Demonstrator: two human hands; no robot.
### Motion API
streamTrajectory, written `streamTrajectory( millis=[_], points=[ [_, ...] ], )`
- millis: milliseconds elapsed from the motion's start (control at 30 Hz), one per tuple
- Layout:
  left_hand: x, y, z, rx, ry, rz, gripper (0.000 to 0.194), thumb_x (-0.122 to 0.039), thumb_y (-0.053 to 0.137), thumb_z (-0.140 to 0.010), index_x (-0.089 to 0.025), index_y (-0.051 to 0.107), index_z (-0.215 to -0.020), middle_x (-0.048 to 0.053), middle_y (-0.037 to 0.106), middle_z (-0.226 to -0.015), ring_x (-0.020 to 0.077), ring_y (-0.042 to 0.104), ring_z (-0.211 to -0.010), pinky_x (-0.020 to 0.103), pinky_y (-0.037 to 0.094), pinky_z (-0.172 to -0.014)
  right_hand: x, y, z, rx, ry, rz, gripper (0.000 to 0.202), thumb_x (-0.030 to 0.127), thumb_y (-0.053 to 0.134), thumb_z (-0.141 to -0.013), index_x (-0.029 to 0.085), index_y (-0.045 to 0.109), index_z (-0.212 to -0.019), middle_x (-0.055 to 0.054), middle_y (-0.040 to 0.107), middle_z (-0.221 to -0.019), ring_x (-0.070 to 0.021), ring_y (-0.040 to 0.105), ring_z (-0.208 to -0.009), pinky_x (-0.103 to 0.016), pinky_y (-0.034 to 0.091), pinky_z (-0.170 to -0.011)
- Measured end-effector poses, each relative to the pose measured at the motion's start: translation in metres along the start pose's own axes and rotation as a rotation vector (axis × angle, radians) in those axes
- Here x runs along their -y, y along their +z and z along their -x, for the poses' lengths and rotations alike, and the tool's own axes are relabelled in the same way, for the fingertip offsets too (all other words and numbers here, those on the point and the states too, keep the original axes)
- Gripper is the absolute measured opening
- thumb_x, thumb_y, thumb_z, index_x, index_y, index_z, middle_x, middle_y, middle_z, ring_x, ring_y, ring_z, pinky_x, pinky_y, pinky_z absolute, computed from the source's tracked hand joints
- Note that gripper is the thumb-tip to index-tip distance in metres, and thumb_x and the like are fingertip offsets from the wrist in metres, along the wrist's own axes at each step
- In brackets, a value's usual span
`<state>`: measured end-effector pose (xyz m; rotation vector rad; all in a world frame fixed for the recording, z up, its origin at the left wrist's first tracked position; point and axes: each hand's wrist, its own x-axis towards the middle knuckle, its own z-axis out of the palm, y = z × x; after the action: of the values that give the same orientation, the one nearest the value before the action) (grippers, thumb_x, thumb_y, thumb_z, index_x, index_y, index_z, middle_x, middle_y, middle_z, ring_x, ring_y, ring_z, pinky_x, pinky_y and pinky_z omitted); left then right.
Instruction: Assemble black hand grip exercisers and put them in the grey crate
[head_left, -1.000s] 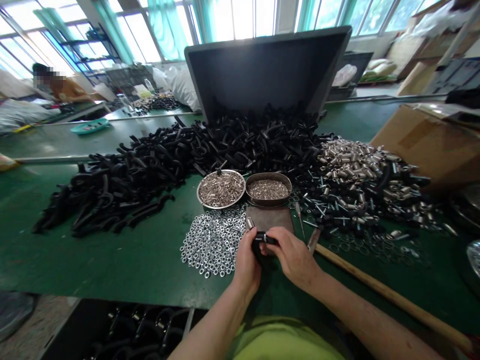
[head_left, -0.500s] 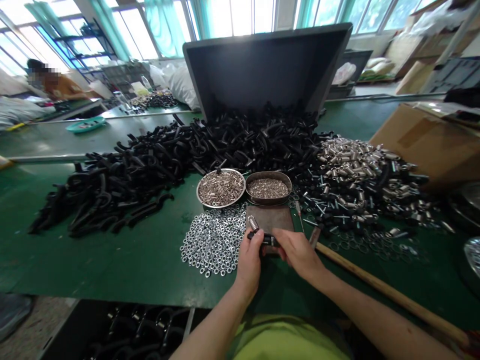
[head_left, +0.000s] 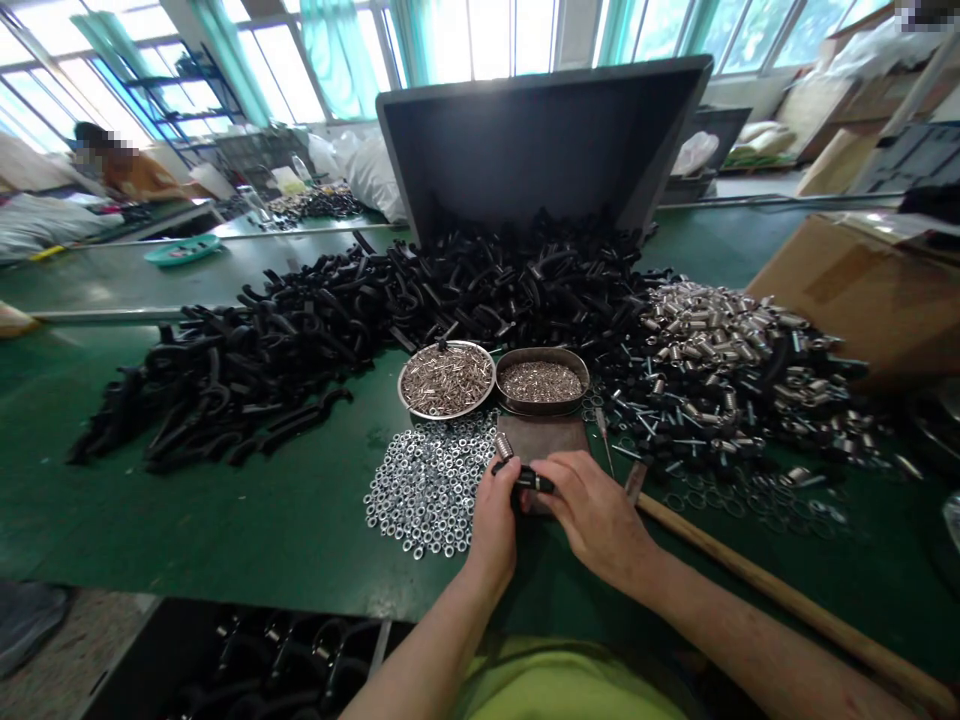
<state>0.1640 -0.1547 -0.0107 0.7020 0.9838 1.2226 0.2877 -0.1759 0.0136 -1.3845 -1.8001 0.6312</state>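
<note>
My left hand [head_left: 495, 520] is closed around a black part [head_left: 531, 480] with a metal spring [head_left: 504, 446] sticking up at its left end. The fingers of my right hand [head_left: 592, 510] pinch the other end of that part. Both hands are over the front of a flat metal block [head_left: 547, 438]. Many small metal nuts [head_left: 424, 490] lie to the left of my left hand. Behind the block stand a round dish of small pins [head_left: 447, 380] and an oval tin of tiny metal pieces [head_left: 543, 381].
A heap of black curved parts [head_left: 322, 320] spills from a tipped grey bin [head_left: 540, 140]. On the right are springs [head_left: 712, 325], a wooden-handled hammer [head_left: 772, 580], a screwdriver [head_left: 603, 430] and a cardboard box [head_left: 855, 290]. A person [head_left: 135, 175] sits far left.
My right hand has shifted its grip, with its fingers now higher over the right end of the black part. The camera view has moved slightly.
</note>
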Motion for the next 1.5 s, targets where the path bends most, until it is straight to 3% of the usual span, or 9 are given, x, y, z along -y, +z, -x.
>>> streamTrajectory(
  millis=[133, 267, 467, 600, 733, 867, 933, 1167, 1500],
  points=[
    [-0.001, -0.002, -0.002, 0.056, -0.001, -0.037, 0.022, -0.038, 0.055, -0.080, -0.017, 0.053, -0.080, -0.005, 0.045, -0.064, 0.0091, 0.040, -0.056, 0.021, 0.034, -0.053, 0.000, 0.000, -0.003, 0.097, 0.168, -0.116, 0.026, 0.033, 0.035, -0.092, 0.020, 0.050, -0.110, -0.002, 0.063, -0.070, -0.0191, 0.063, -0.069, -0.034, 0.050, -0.065],
    [-0.005, -0.001, -0.005, 0.041, 0.000, -0.058, 0.022, -0.039, 0.055, -0.080, -0.017, 0.052, -0.084, -0.004, 0.048, -0.070, 0.0091, 0.044, -0.059, 0.021, 0.036, -0.056, 0.000, 0.004, -0.006, -0.012, 0.127, -0.191, 0.021, 0.032, 0.055, -0.081, 0.023, 0.055, -0.100, -0.005, 0.064, -0.091, -0.0212, 0.061, -0.084, -0.036, 0.049, -0.074],
    [-0.003, 0.003, -0.009, -0.143, 0.152, -0.443, 0.039, -0.041, 0.061, -0.076, -0.019, 0.041, -0.102, 0.003, 0.053, -0.092, 0.0160, 0.055, -0.085, 0.029, 0.043, -0.077, -0.004, 0.028, -0.017, -0.088, 0.668, -0.967, 0.031, 0.050, 0.056, -0.078, 0.021, 0.046, -0.083, 0.006, 0.049, -0.057, -0.0095, 0.047, -0.042, -0.022, 0.040, -0.037],
    [-0.002, -0.004, -0.015, -0.106, 0.212, -0.801, 0.061, -0.037, 0.075, -0.061, -0.019, 0.039, -0.107, 0.008, 0.055, -0.105, 0.0215, 0.056, -0.095, 0.034, 0.043, -0.083, -0.017, 0.025, -0.027, 0.121, 0.814, -0.906, 0.043, 0.061, 0.047, -0.080, 0.019, 0.047, -0.073, 0.006, 0.047, -0.045, -0.0081, 0.041, -0.031, -0.019, 0.029, -0.029],
    [-0.009, -0.017, -0.026, 0.044, 0.106, -1.059, 0.049, -0.043, 0.069, -0.066, -0.020, 0.042, -0.101, 0.003, 0.060, -0.086, 0.0209, 0.059, -0.076, 0.032, 0.044, -0.066, -0.037, 0.004, -0.068, 0.580, 0.604, -0.347, 0.044, 0.055, 0.038, -0.087, 0.018, 0.052, -0.068, 0.001, 0.053, -0.041, -0.0112, 0.045, -0.031, -0.022, 0.032, -0.034],
    [-0.011, -0.021, -0.027, 0.155, 0.282, -1.395, 0.039, -0.039, 0.067, -0.065, -0.021, 0.048, -0.095, 0.005, 0.059, -0.087, 0.0245, 0.057, -0.081, 0.036, 0.044, -0.070, -0.044, 0.006, -0.142, 0.221, 0.074, 0.226, 0.016, 0.026, 0.054, -0.083, 0.018, 0.064, -0.075, -0.002, 0.066, -0.066, -0.0137, 0.059, -0.060, -0.026, 0.042, -0.059],
    [-0.009, -0.019, -0.025, 0.206, 0.415, -1.504, 0.033, -0.032, 0.064, -0.067, -0.020, 0.051, -0.095, 0.007, 0.058, -0.092, 0.0263, 0.055, -0.089, 0.040, 0.043, -0.080, -0.042, 0.023, -0.175, 0.147, -0.035, 0.294, 0.011, 0.020, 0.057, -0.081, 0.018, 0.068, -0.080, -0.004, 0.068, -0.083, -0.0167, 0.059, -0.081, -0.029, 0.041, -0.076],
    [-0.001, -0.019, -0.023, 0.235, 0.513, -1.547, 0.055, -0.041, 0.072, -0.064, -0.018, 0.052, -0.111, 0.008, 0.055, -0.106, 0.0277, 0.049, -0.098, 0.046, 0.042, -0.088, -0.040, 0.073, -0.217, 0.110, -0.068, 0.319, 0.010, 0.020, 0.061, -0.078, 0.019, 0.069, -0.071, -0.006, 0.066, -0.084, -0.0205, 0.050, -0.089, -0.031, 0.037, -0.079],
    [-0.001, -0.018, -0.033, 0.235, 0.479, -1.518, 0.058, -0.045, 0.079, -0.054, -0.017, 0.059, -0.102, 0.007, 0.056, -0.100, 0.0263, 0.051, -0.094, 0.042, 0.044, -0.084, -0.032, 0.065, -0.214, 0.067, 0.054, 0.069, 0.011, 0.013, 0.040, -0.085, 0.017, 0.050, -0.082, -0.005, 0.062, -0.079, -0.0163, 0.056, -0.076, -0.031, 0.043, -0.074]
  ],
)
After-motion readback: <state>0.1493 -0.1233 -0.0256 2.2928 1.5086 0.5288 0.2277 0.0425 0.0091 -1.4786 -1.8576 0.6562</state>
